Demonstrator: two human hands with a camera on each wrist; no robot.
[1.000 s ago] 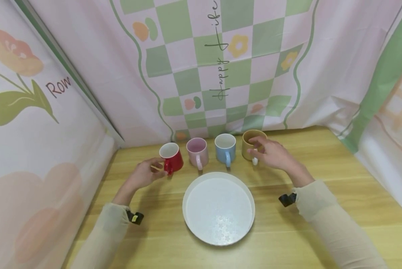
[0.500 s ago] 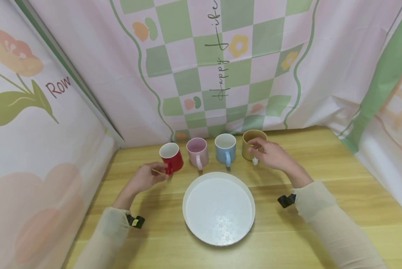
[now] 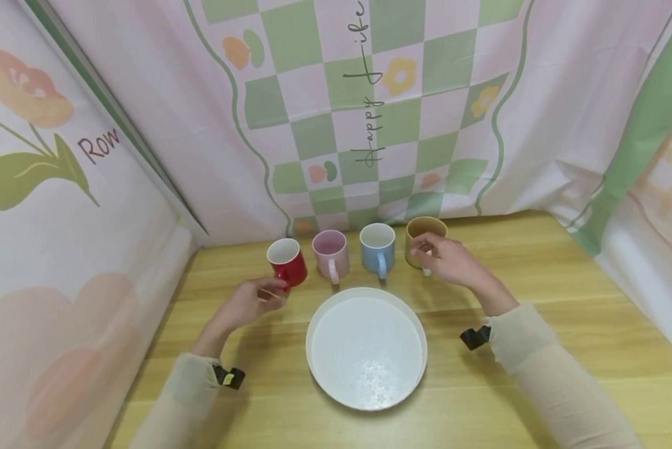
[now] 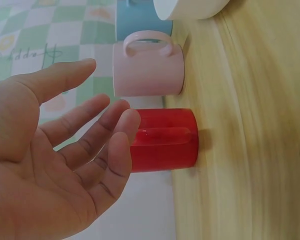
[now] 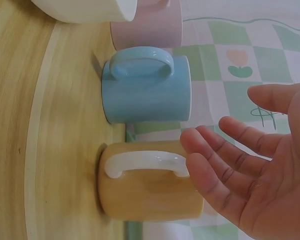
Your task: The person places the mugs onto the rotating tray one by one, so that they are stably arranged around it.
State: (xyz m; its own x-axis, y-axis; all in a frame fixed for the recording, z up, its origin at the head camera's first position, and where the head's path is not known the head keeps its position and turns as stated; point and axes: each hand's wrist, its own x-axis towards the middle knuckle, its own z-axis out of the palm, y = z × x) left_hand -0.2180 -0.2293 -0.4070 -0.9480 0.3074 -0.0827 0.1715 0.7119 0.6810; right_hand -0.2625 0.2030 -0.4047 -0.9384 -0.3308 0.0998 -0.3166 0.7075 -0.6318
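Observation:
My left hand [image 3: 251, 302] is beside the red mug [image 3: 294, 267] at the left end of a row, its thumb and fingers spread apart near the handle. In the left wrist view nothing lies between the fingers. At the row's right end stands a tan mug [image 5: 150, 195] with a white handle [image 5: 147, 161]. My right hand [image 3: 450, 260] hovers in front of it, fingers loosely bent and holding nothing. Between these two mugs stand a pink mug [image 3: 330, 252] and a light blue mug [image 3: 377, 249]. All are upright, with handles facing me.
A round white tray [image 3: 320, 386] lies on the wooden table [image 3: 470, 386] in front of the mugs. Behind them hangs a checked cloth [image 3: 369, 125], close to their backs. A printed panel [image 3: 60, 249] borders the left side.
My left hand has come slightly back toward me and down from the red mug's handle. The right hand has shifted a little to the left. The mugs and tray stay put.

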